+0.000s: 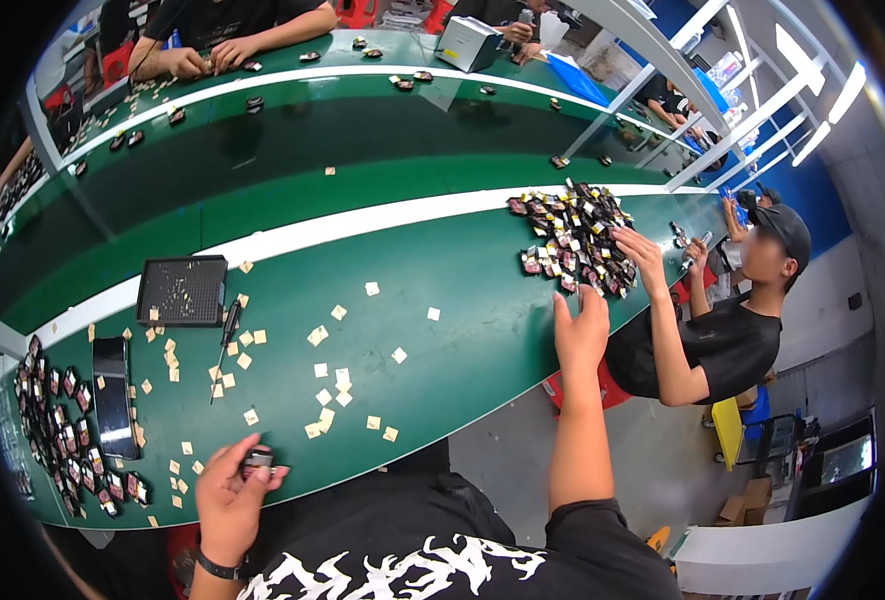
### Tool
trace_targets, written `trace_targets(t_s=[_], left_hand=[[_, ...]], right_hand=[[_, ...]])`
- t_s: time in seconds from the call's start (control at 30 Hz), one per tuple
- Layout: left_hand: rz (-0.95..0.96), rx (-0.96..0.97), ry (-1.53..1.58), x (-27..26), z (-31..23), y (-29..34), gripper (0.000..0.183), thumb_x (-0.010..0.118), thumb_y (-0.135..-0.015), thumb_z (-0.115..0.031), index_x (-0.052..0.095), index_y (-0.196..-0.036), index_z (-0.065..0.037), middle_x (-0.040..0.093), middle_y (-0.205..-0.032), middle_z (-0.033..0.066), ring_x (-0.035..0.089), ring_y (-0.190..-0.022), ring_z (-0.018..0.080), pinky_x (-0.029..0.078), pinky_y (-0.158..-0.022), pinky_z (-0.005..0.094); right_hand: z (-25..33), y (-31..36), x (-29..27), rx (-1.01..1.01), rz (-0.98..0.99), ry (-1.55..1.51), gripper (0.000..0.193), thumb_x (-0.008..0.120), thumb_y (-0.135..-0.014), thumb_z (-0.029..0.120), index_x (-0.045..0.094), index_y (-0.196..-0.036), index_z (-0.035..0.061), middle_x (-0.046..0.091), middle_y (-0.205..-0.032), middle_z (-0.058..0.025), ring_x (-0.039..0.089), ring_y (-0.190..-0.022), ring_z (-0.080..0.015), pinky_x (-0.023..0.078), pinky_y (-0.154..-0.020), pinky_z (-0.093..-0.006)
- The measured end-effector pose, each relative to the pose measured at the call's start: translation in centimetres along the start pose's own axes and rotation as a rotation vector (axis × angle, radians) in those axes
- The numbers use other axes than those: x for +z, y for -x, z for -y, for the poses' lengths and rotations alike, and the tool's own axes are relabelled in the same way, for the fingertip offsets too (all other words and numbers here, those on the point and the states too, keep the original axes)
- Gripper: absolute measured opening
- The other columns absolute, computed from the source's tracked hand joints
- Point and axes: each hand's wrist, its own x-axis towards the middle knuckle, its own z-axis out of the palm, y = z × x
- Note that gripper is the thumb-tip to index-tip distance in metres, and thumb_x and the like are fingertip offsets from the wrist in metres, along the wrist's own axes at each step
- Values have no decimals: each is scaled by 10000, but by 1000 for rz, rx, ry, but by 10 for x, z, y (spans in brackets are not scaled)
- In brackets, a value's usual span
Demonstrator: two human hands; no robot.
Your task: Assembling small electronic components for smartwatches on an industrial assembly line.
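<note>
My left hand is closed around a small black part with a pale label, just above the near edge of the green table. On the right, my right hand reaches out, thumb and fingers apart, with nothing visible between them. Its fingertips are at the near side of a heap of small black parts with white and yellow tags. A co-worker's hand rests at the right side of that same heap. Small square cream-coloured pieces lie scattered on the table between my hands.
Another pile of black parts lies at the far left, beside a dark phone-like slab. A black tray and a screwdriver lie behind my left hand. Beyond a white rail runs a dark green belt. A co-worker sits at right.
</note>
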Motion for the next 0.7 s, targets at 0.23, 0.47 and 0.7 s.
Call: trace_targets(t_s=[0.23,0.47,0.7], left_hand=[[-518,339,-568,-81,-18,9,306,667,-900,42,656,-1205,61,666,-1075,97,670,-890,153,551,-819,283],[-776,455,-891,-138,-53,-6,337,722,-822,-18,673,-1152,27,678,-949,162,671,-838,293,533,-765,355],[-870,333,-1141,-186,-72,-22,337,741,-805,-45,692,-1130,27,691,-1009,196,679,-905,333,535,-817,401]], right_hand=[[-24,-12,50,38,26,-85,333,731,-879,217,687,-1098,-30,689,-1046,-241,656,-965,-414,513,-861,-462],[-41,8,12,204,163,-138,383,686,-956,242,639,-1213,-38,707,-1116,-211,681,-995,-330,513,-898,-399],[17,61,-11,216,59,-158,324,697,-957,201,662,-1185,-28,716,-1115,-165,686,-960,-271,520,-859,-354]])
